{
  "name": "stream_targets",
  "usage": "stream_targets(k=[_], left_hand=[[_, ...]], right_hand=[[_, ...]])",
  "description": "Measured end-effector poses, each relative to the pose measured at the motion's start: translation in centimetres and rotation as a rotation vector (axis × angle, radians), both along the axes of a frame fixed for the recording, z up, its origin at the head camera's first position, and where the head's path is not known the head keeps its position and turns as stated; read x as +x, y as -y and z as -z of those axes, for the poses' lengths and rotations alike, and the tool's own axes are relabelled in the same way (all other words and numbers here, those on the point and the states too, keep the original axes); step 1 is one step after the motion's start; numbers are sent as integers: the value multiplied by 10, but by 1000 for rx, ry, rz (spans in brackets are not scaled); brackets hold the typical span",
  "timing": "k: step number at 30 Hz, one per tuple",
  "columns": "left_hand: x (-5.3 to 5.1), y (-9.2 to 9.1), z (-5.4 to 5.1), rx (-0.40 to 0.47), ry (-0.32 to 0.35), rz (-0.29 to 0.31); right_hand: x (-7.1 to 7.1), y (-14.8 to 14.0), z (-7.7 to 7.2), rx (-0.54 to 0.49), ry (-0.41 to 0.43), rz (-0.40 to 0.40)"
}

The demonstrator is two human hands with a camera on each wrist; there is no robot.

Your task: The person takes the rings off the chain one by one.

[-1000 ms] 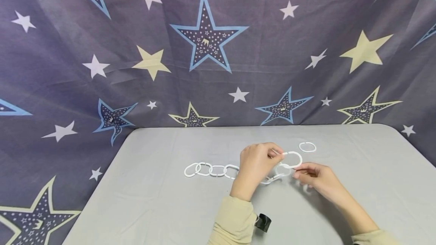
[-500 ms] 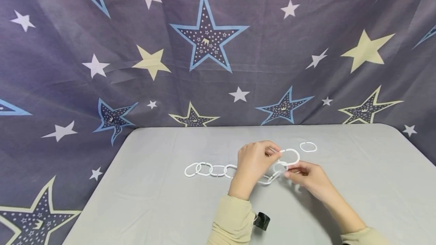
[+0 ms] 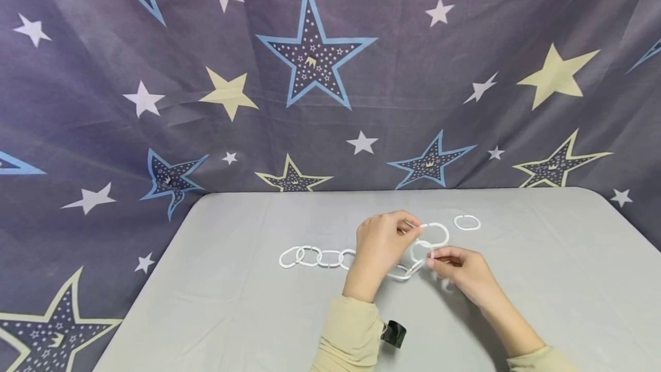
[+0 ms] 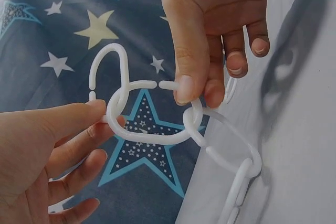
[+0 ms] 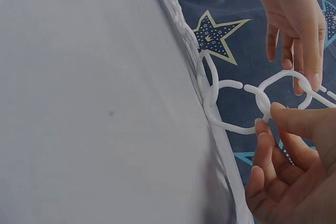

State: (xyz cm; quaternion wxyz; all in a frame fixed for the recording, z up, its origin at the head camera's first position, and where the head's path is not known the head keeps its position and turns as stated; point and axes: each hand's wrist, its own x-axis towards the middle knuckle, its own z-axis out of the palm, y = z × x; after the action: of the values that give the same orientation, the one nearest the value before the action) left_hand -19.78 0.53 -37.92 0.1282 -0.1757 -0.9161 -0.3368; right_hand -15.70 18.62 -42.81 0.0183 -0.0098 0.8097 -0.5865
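Behind the work hangs a purple-grey cloth [image 3: 181, 73], printed with white, yellow and outlined stars, and before it spreads a pale grey tabletop [image 3: 206, 314] with light wrinkles. Its back edge runs almost level against the cloth and ends in rounded corners; its left edge slants toward us. We see a wide stretch of grey surface to the left of the work, more of it at the front, and another part on the right, beyond the right sleeve [image 3: 542, 360]. Right of the middle, a chain of white links [image 3: 330, 251] lies partly on the tabletop: four linked ovals show left of the left hand [image 3: 379, 245], some part is hidden behind that hand, and the other end is lifted up between both hands. The left hand pinches the end link [image 4: 125, 69] between thumb and forefinger, its other fingers being bent and a little apart. The right hand [image 3: 462, 271] pinches the second link [image 4: 152, 139], near where the third one hooks in, its remaining fingers loosely curved. One loose link [image 3: 467, 229] rests farther back, near the rear edge and apart from the chain. Beside the left sleeve [image 3: 351, 326] we notice a black curved piece [image 3: 395, 334].
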Motion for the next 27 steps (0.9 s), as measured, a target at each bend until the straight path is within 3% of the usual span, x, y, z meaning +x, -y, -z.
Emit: stream_targets(k=[15, 27], left_hand=[[-3, 5, 4, -29, -8, 28], [-4, 6, 6, -70, -25, 96]], right_hand=[[0, -2, -3, -4, 22, 74], [2, -3, -2, 14, -52, 67]])
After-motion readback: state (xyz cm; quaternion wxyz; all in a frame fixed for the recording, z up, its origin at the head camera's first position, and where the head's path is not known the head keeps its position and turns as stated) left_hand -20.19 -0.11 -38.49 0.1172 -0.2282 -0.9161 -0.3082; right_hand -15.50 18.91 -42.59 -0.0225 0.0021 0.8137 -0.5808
